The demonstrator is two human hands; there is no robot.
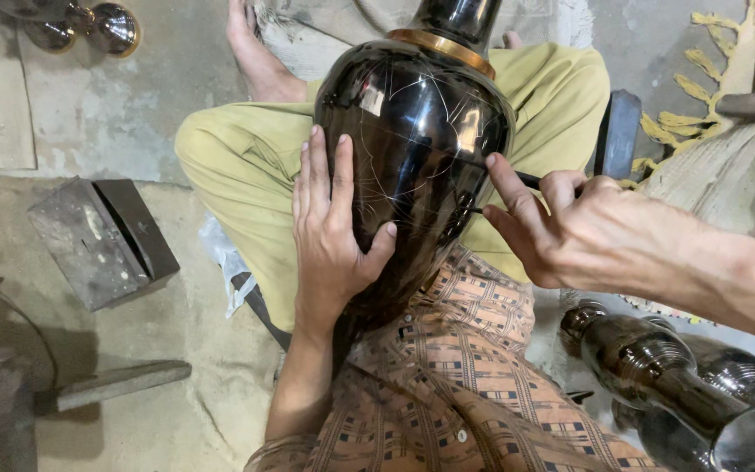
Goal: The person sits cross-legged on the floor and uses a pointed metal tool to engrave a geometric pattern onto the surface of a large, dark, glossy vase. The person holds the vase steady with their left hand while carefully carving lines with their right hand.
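Black and glossy, the big vase (412, 149) lay across my lap, its gold-banded neck pointing away from me over my yellow-green trousers (246, 166). My left hand (329, 232) was pressed flat on its belly, fingers together and thumb spread round the side. My right hand (570, 232) pinched a thin dark tool (530, 181) whose tip I held against the scratched surface. More dark vases (666, 376) lay on the floor just to my right, and a metal block (102, 240) sat on the floor to my left.
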